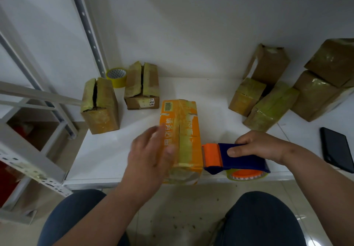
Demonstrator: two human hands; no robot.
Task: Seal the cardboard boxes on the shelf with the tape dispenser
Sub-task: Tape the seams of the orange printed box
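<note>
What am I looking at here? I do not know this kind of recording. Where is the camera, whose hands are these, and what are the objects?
There is no machine: a person wears one camera on the head, looking down at their own hands and knees. The right hand holds a blue and orange tape dispenser at the right side of an orange cardboard box, which lies on a white shelf. The left hand, blurred and with straight fingers, is at the box's left side. Further back stand two brown boxes with open top seams, a spare roll of yellow tape, and at the right a group of taped brown boxes. A black phone lies at the far right.
</note>
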